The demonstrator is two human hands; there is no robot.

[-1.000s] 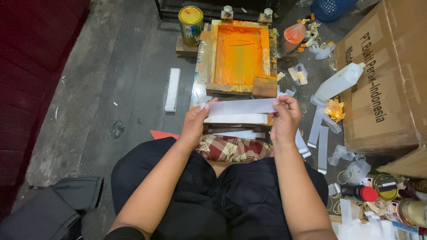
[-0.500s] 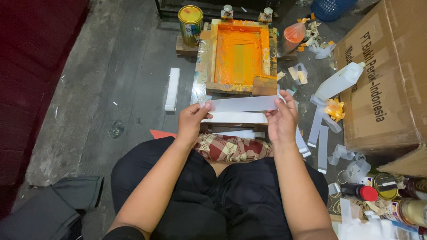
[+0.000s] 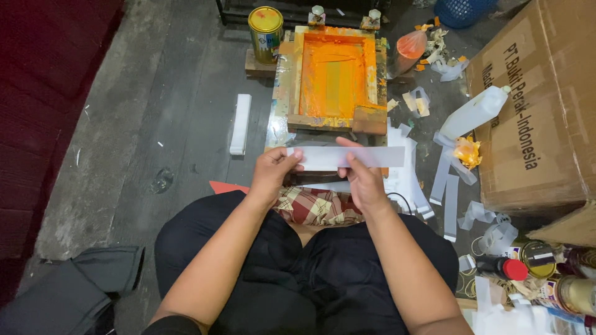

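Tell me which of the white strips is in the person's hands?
It is the long white strip held flat just below the orange printing frame, left hand and right hand gripping it. The other strips lie loose on the floor to the right.

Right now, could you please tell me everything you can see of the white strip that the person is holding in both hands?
The white strip is a long, narrow, flat band, pale and slightly see-through, like thin plastic or paper. It is held level, crosswise in front of the person, just below the orange-stained printing frame. The left hand pinches its left end between thumb and fingers; the right hand grips it near the middle, so its right end juts out free. Similar strips lie beneath it.
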